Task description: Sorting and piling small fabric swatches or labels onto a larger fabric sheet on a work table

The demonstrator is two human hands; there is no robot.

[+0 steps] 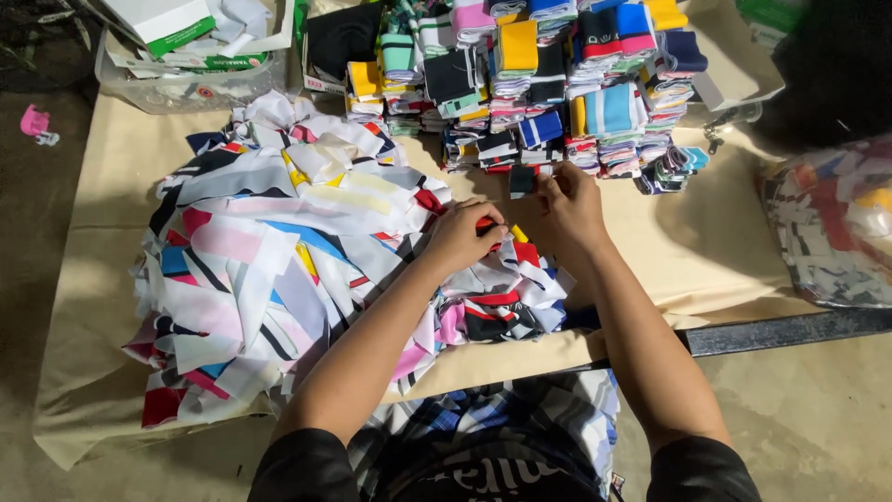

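Observation:
My left hand (462,236) rests on a big loose heap of striped fabric pieces (279,251), its fingers pinching a small red piece (486,226) at the heap's right edge. Beside it my right hand (569,206) grips the same bundle, with a small dark fabric tab (521,180) sticking up past its fingertips. The two hands touch each other over the tan paper-covered table (715,251). Just beyond them stands a wall of neatly folded, stacked colourful cloth pieces (548,84).
A clear plastic tub (177,88) with white and green cardboard boxes sits at the back left. A clear bag of fabric scraps (832,223) lies at the right. A dark metal bar (790,330) runs along the table's front right edge. A pink object (35,122) lies on the floor at left.

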